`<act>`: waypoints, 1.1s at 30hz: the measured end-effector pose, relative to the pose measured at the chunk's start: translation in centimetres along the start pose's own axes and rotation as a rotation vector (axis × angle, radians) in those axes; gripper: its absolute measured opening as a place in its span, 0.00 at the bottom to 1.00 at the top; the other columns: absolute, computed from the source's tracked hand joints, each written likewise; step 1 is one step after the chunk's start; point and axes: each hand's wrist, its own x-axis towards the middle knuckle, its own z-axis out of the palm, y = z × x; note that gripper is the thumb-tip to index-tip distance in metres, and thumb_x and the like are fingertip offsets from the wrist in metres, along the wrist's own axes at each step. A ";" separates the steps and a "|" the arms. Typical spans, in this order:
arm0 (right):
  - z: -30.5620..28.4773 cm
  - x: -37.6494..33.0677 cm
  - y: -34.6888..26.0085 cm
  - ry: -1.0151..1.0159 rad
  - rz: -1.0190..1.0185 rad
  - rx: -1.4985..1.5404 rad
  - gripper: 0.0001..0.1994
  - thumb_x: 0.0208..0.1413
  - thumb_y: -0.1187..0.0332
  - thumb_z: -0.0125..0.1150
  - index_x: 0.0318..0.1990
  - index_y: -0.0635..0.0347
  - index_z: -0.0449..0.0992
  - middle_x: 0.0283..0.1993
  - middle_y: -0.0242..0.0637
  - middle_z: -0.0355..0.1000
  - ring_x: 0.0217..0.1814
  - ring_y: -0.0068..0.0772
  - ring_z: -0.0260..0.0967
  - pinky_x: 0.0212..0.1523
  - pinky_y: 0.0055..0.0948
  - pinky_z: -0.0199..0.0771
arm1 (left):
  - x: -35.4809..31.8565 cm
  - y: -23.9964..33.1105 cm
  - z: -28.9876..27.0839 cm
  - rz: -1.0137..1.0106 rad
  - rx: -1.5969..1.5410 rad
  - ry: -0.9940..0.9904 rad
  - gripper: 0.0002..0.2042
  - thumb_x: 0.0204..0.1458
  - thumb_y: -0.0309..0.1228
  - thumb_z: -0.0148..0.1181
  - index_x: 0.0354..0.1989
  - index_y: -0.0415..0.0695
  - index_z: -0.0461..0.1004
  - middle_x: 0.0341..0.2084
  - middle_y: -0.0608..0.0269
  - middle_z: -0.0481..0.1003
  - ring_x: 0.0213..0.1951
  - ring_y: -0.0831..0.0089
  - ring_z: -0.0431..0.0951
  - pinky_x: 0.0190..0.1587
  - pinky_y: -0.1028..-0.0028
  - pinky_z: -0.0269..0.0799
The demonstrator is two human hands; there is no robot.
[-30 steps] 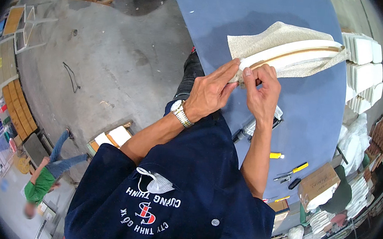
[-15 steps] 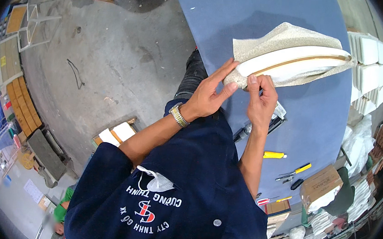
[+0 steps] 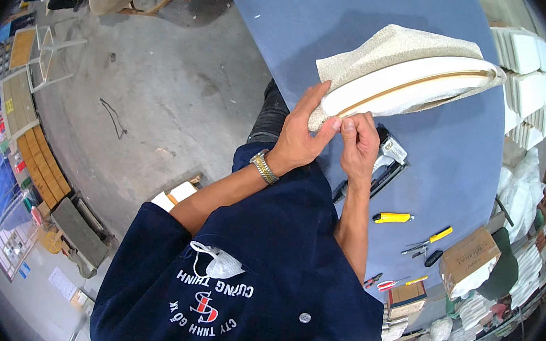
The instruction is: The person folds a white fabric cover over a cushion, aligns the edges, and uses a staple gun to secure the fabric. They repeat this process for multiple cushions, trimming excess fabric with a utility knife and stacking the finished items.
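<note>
A curved padded panel (image 3: 401, 78), white with a thin brown strip along its edge, stands on its side over the blue table. Beige woven fabric (image 3: 387, 49) wraps its far side and folds round both ends. My left hand (image 3: 298, 137) grips the panel's near left end through the fabric, fingers behind and thumb in front. Close beside that thumb, my right hand (image 3: 360, 146) pinches the lower fabric edge; its fingertips are partly hidden. Just right of my right hand lies a staple gun (image 3: 391, 156), partly covered by that hand and forearm.
On the blue table (image 3: 445, 166) lie a yellow-handled cutter (image 3: 393, 217), yellow-handled pliers (image 3: 439, 234) and red-handled pliers (image 3: 387, 285). A cardboard box (image 3: 471, 260) sits near the right edge. White cushion stacks (image 3: 528, 89) stand beyond. Chair frames (image 3: 52, 54) are on the floor at left.
The panel and fabric now sit slightly further left in view. My right hand has shifted down and left along the fabric edge, closer to my left thumb. More of the staple gun shows.
</note>
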 end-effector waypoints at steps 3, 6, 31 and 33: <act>-2.1 -1.2 -0.7 0.024 0.028 -0.005 0.09 0.67 0.67 0.59 0.38 0.64 0.79 0.36 0.38 0.73 0.41 0.33 0.69 0.44 0.30 0.69 | 0.2 0.3 0.0 0.026 0.036 0.004 0.35 0.59 0.38 0.66 0.71 0.37 0.60 0.63 0.36 0.69 0.66 0.37 0.67 0.69 0.55 0.62; -5.5 -4.7 1.2 0.313 0.085 0.041 0.08 0.65 0.70 0.61 0.45 0.66 0.78 0.42 0.39 0.75 0.46 0.32 0.72 0.50 0.29 0.72 | 0.1 0.2 -0.1 0.031 0.095 -0.005 0.36 0.58 0.41 0.66 0.72 0.38 0.60 0.63 0.36 0.69 0.66 0.37 0.68 0.68 0.56 0.65; -10.6 -11.4 -5.9 0.115 0.124 -0.361 0.20 0.54 0.77 0.69 0.55 0.67 0.75 0.46 0.39 0.78 0.39 0.28 0.75 0.39 0.30 0.76 | 0.0 0.3 0.3 0.213 0.377 -0.008 0.36 0.56 0.43 0.69 0.70 0.39 0.63 0.61 0.38 0.72 0.59 0.45 0.77 0.58 0.57 0.77; -10.0 -8.7 -7.1 -0.040 0.029 -0.362 0.22 0.51 0.76 0.71 0.56 0.68 0.76 0.47 0.42 0.78 0.44 0.30 0.76 0.48 0.30 0.76 | -0.1 0.2 0.3 0.213 0.386 -0.012 0.36 0.57 0.44 0.68 0.70 0.39 0.63 0.61 0.38 0.72 0.60 0.44 0.76 0.59 0.57 0.77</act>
